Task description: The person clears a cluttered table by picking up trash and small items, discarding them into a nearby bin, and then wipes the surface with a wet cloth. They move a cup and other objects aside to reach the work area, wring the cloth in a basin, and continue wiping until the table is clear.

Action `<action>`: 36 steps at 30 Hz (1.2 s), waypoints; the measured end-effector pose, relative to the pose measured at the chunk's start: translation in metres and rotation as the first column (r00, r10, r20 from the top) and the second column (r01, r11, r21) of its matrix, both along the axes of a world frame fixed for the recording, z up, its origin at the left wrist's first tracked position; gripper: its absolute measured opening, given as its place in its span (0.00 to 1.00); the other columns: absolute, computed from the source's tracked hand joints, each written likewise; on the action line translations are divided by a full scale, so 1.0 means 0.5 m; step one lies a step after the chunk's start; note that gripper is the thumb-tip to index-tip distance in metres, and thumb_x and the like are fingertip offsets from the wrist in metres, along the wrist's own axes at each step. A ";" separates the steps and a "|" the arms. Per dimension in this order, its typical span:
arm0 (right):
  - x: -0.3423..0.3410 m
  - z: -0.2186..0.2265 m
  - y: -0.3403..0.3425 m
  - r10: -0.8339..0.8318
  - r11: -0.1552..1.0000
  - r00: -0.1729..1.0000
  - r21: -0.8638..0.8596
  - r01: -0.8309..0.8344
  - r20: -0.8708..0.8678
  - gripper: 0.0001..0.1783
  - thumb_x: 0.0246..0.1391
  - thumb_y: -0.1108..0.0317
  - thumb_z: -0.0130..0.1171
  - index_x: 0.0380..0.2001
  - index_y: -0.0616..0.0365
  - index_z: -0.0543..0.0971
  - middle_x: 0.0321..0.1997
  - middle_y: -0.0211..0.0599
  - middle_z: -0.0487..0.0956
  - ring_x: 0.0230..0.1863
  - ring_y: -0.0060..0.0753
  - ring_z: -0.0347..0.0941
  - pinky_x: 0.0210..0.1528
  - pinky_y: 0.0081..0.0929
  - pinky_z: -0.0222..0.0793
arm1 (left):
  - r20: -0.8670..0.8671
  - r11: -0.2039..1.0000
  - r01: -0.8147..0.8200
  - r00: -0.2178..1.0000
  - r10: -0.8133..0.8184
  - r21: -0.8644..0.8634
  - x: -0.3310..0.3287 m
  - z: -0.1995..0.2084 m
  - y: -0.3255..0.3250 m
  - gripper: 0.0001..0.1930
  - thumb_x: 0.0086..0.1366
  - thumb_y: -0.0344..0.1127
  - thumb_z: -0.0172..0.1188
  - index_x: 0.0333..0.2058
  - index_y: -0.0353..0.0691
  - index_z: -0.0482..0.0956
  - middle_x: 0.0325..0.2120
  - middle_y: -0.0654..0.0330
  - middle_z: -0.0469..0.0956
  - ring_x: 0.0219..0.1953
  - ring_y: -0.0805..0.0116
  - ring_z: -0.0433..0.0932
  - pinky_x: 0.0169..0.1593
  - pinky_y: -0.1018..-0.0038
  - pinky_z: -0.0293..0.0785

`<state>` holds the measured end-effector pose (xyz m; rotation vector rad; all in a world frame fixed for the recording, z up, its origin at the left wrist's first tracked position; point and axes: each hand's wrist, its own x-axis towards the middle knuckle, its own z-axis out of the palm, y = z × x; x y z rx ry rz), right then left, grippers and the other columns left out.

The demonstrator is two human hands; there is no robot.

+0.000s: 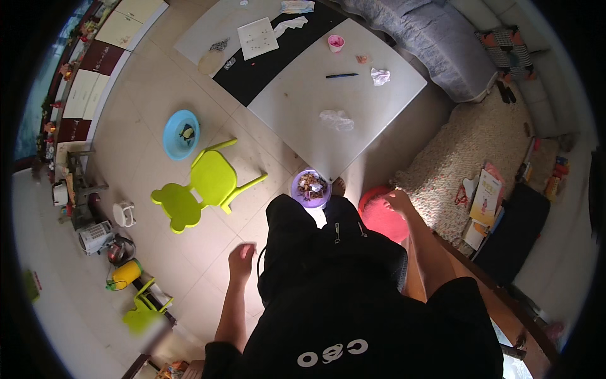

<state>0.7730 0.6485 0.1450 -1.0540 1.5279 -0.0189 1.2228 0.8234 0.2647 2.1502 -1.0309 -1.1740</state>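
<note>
My left hand (242,258) hangs beside my left leg, over the tiled floor. It is small and blurred, and its fingers are turned away from view. My right hand (398,203) is held above the red round stool (386,222), fingers loosely bent and apart, with nothing seen in it. Just in front of my knees stands a purple bin (305,201) with scraps in it, beneath the near corner of the grey table (303,107). A crumpled clear plastic bag (337,120) and a dark pen (342,76) lie on that table.
A green child's chair (214,180) and a blue basin (173,136) stand on the floor at left. The table also bears a pink cup (336,43), crumpled tissue (380,76) and a white sheet (257,38). To the right is a sofa (467,164) with books (487,196).
</note>
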 end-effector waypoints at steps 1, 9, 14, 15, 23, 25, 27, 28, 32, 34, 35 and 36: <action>0.027 0.057 -0.002 -0.033 0.999 0.994 -0.013 0.035 0.106 0.11 0.49 0.64 0.52 0.27 0.62 0.77 0.24 0.36 0.76 0.24 0.25 0.72 0.28 0.23 0.69 | -0.101 0.985 -0.080 0.990 0.096 0.154 0.005 0.050 0.009 0.06 0.58 0.30 0.53 0.32 0.34 0.74 0.23 0.60 0.75 0.26 0.72 0.75 0.32 0.78 0.71; 0.172 0.440 -0.014 0.371 0.916 0.890 -0.259 -0.305 0.266 0.09 0.48 0.64 0.57 0.32 0.53 0.79 0.25 0.28 0.74 0.27 0.21 0.67 0.30 0.20 0.64 | -0.236 0.984 0.163 0.956 -0.175 -0.066 0.055 0.217 -0.210 0.06 0.57 0.28 0.55 0.33 0.34 0.75 0.25 0.61 0.75 0.29 0.72 0.74 0.35 0.79 0.68; 0.247 0.500 -0.002 0.344 0.922 0.926 -0.243 -0.301 0.158 0.13 0.47 0.60 0.59 0.37 0.51 0.78 0.31 0.32 0.71 0.32 0.27 0.67 0.34 0.22 0.63 | -0.019 0.090 0.838 0.095 -0.995 -0.538 -0.178 0.169 -0.469 0.15 0.53 0.25 0.51 0.40 0.39 0.75 0.37 0.55 0.73 0.40 0.57 0.70 0.44 0.68 0.66; 0.260 0.510 0.000 0.350 0.919 0.928 -0.238 -0.314 0.126 0.14 0.47 0.60 0.59 0.37 0.52 0.78 0.31 0.32 0.71 0.33 0.27 0.67 0.34 0.22 0.63 | -0.007 -0.043 0.850 -0.055 -0.998 -0.525 -0.189 0.155 -0.470 0.14 0.53 0.25 0.51 0.40 0.40 0.75 0.36 0.56 0.73 0.40 0.57 0.69 0.43 0.69 0.66; 0.353 0.507 0.078 0.224 0.942 0.975 -0.258 -0.217 -0.001 0.13 0.45 0.63 0.58 0.33 0.58 0.74 0.31 0.40 0.72 0.36 0.40 0.69 0.37 0.32 0.65 | 0.503 -0.529 0.708 -0.279 -0.818 -0.468 -0.141 0.138 -0.491 0.06 0.44 0.29 0.53 0.24 0.41 0.75 0.25 0.62 0.69 0.35 0.64 0.69 0.38 0.71 0.67; 0.369 0.509 0.088 0.246 0.942 0.969 -0.225 -0.247 -0.035 0.12 0.45 0.66 0.57 0.34 0.59 0.72 0.31 0.40 0.71 0.36 0.40 0.68 0.38 0.32 0.64 | 0.611 -0.632 0.684 -0.336 -0.717 -0.365 -0.101 0.164 -0.514 0.05 0.44 0.30 0.53 0.23 0.41 0.74 0.24 0.64 0.69 0.35 0.65 0.69 0.38 0.72 0.66; 0.390 0.510 0.092 0.323 0.913 0.944 -0.240 -0.330 -0.070 0.13 0.45 0.68 0.57 0.35 0.59 0.71 0.32 0.41 0.71 0.36 0.39 0.68 0.38 0.30 0.63 | 0.601 -0.600 0.699 -0.301 -0.741 -0.389 -0.071 0.161 -0.505 0.03 0.45 0.31 0.52 0.22 0.43 0.74 0.23 0.65 0.68 0.35 0.67 0.68 0.38 0.73 0.65; 0.399 0.513 0.095 0.316 0.903 0.946 -0.280 -0.325 -0.078 0.12 0.46 0.70 0.55 0.35 0.60 0.69 0.32 0.42 0.70 0.37 0.41 0.67 0.39 0.32 0.62 | 0.621 -0.576 0.718 -0.257 -0.741 -0.391 -0.060 0.166 -0.500 0.02 0.45 0.32 0.53 0.20 0.44 0.73 0.24 0.65 0.68 0.35 0.68 0.67 0.37 0.73 0.64; 0.388 0.535 0.111 0.387 0.896 0.907 -0.164 -0.413 -0.167 0.09 0.45 0.71 0.54 0.32 0.60 0.68 0.32 0.43 0.70 0.38 0.43 0.68 0.39 0.34 0.63 | 0.410 -0.256 0.792 -0.008 -0.912 -0.554 -0.035 0.192 -0.435 0.07 0.49 0.34 0.53 0.27 0.40 0.73 0.24 0.62 0.67 0.36 0.64 0.69 0.38 0.71 0.66; 0.376 0.557 0.143 0.311 0.950 0.943 0.043 -0.308 -0.114 0.10 0.45 0.72 0.54 0.33 0.60 0.68 0.31 0.43 0.72 0.38 0.43 0.69 0.38 0.35 0.63 | 0.288 -0.151 0.820 0.017 -0.958 -0.552 -0.026 0.209 -0.400 0.07 0.50 0.34 0.52 0.27 0.38 0.72 0.25 0.60 0.67 0.39 0.63 0.69 0.38 0.69 0.68; 0.379 0.570 0.161 0.265 0.957 0.960 0.150 -0.249 -0.095 0.10 0.45 0.72 0.54 0.33 0.59 0.68 0.31 0.43 0.72 0.38 0.44 0.70 0.38 0.35 0.64 | 0.245 -0.168 0.839 -0.043 -0.968 -0.517 -0.027 0.205 -0.388 0.07 0.50 0.34 0.52 0.26 0.37 0.72 0.27 0.58 0.68 0.40 0.61 0.69 0.37 0.68 0.69; 0.386 0.591 0.177 0.326 0.941 0.937 0.136 -0.309 -0.125 0.10 0.45 0.71 0.55 0.32 0.58 0.68 0.31 0.44 0.72 0.37 0.45 0.70 0.36 0.35 0.63 | 0.197 -0.187 0.856 -0.102 -0.975 -0.482 -0.034 0.203 -0.377 0.07 0.50 0.33 0.52 0.25 0.36 0.71 0.28 0.57 0.68 0.41 0.60 0.69 0.36 0.66 0.70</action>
